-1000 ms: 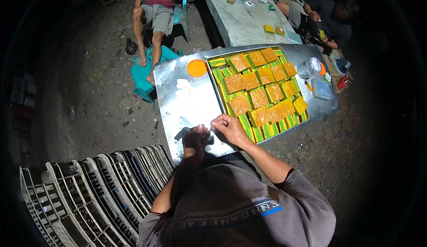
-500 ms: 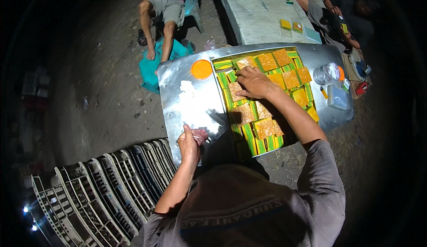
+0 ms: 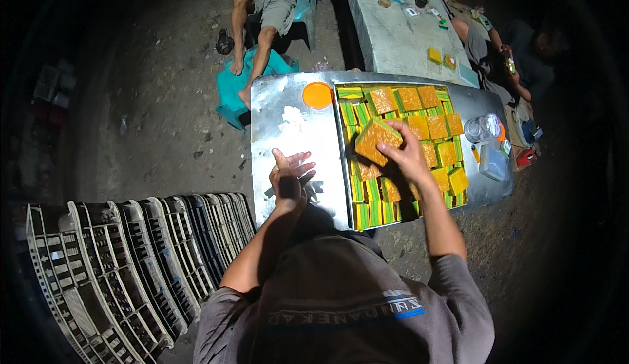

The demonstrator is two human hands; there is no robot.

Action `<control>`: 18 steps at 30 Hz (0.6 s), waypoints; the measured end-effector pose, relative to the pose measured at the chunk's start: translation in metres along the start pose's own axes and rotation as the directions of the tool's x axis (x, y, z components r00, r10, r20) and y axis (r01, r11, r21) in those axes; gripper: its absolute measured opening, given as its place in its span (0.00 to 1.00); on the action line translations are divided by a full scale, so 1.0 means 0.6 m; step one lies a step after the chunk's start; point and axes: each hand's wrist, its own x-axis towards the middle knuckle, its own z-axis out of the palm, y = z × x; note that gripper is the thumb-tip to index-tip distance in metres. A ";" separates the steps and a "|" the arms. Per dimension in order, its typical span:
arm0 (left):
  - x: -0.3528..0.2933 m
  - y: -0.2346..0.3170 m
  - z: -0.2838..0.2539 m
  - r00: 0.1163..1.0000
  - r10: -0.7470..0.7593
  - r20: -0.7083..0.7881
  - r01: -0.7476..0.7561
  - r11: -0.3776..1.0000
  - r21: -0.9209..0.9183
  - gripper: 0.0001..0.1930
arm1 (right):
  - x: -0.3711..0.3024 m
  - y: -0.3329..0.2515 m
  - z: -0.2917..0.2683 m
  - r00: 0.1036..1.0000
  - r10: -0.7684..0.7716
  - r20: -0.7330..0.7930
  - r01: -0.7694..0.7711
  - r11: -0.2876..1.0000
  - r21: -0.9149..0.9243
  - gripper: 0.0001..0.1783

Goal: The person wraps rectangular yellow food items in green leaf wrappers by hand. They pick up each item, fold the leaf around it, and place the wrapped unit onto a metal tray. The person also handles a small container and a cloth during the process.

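My right hand (image 3: 407,157) pinches a square piece of layered cake (image 3: 376,140), with an orange glossy top and green edge, tilted above the tray. Below it, the rectangular tray (image 3: 347,200) is filled with green-and-yellow striped cake pieces (image 3: 375,213), and several orange-topped squares (image 3: 438,127) lie over them. Left of the tray, my left hand (image 3: 291,177) hovers over the shiny metal tabletop (image 3: 268,112) with its fingers apart. No held thing shows in it, and a dark shadow falls beside it.
An orange round lid (image 3: 318,95) and white crumpled scraps (image 3: 292,119) lie on the metal top. Clear containers (image 3: 494,163) stand right of the tray. Plastic crates (image 3: 124,252) are stacked lower left. Beyond are a long pale table (image 3: 400,43) and two seated people.
My right hand has lifted a cake square and drawn it nearer. My left hand's fingers have spread; the clear plastic seen by it before no longer shows. The view has shifted slightly.
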 end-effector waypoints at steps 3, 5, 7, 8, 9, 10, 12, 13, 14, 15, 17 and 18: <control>0.008 -0.007 -0.007 0.999 0.020 0.041 -0.019 0.999 -0.037 0.44 | -0.084 -0.003 0.071 0.996 0.078 -0.050 -0.045 0.879 0.475 0.36; 0.009 -0.008 0.000 0.997 0.033 0.066 -0.030 0.999 -0.044 0.42 | -0.127 -0.012 0.110 0.974 -0.078 -0.213 0.163 0.894 0.418 0.37; 0.001 -0.007 0.002 0.990 0.072 0.119 -0.065 0.996 -0.060 0.40 | -0.156 -0.017 0.130 0.970 -0.074 -0.230 0.159 0.913 0.377 0.37; -0.009 -0.003 0.003 0.986 0.090 0.141 -0.083 0.995 -0.054 0.40 | -0.167 -0.022 0.139 0.968 -0.091 -0.233 0.176 0.910 0.375 0.35; -0.018 0.000 0.005 0.981 0.108 0.162 -0.101 0.994 -0.049 0.40 | -0.174 -0.026 0.147 0.968 -0.096 -0.232 0.184 0.900 0.394 0.33; -0.027 0.002 0.005 0.973 0.134 0.188 -0.128 0.991 -0.045 0.39 | -0.179 -0.022 0.154 0.967 -0.085 -0.239 0.179 0.896 0.406 0.32; -0.043 0.007 0.004 0.954 0.187 0.235 -0.182 0.982 -0.043 0.37 | -0.184 -0.011 0.166 0.964 -0.094 -0.249 0.192 0.894 0.405 0.31; -0.050 0.009 0.003 0.947 0.194 0.254 -0.192 0.981 -0.036 0.36 | -0.185 -0.003 0.172 0.962 -0.111 -0.251 0.206 0.896 0.393 0.31; -0.058 0.012 0.003 0.941 0.203 0.271 -0.203 0.979 -0.029 0.36 | -0.186 0.002 0.176 0.960 -0.128 -0.251 0.219 0.899 0.380 0.31; -0.063 0.013 0.002 0.934 0.212 0.286 -0.215 0.976 -0.023 0.35 | -0.186 0.005 0.181 0.950 -0.154 -0.271 0.238 0.920 0.312 0.31; -0.069 0.010 -0.005 0.923 0.198 0.329 -0.206 0.979 -0.011 0.31 | -0.185 0.014 0.190 0.932 -0.205 -0.300 0.265 0.948 0.177 0.30; -0.072 0.009 -0.008 0.917 0.192 0.349 -0.203 0.979 -0.006 0.30 | -0.183 0.028 0.190 0.946 -0.142 -0.290 0.194 0.968 0.160 0.31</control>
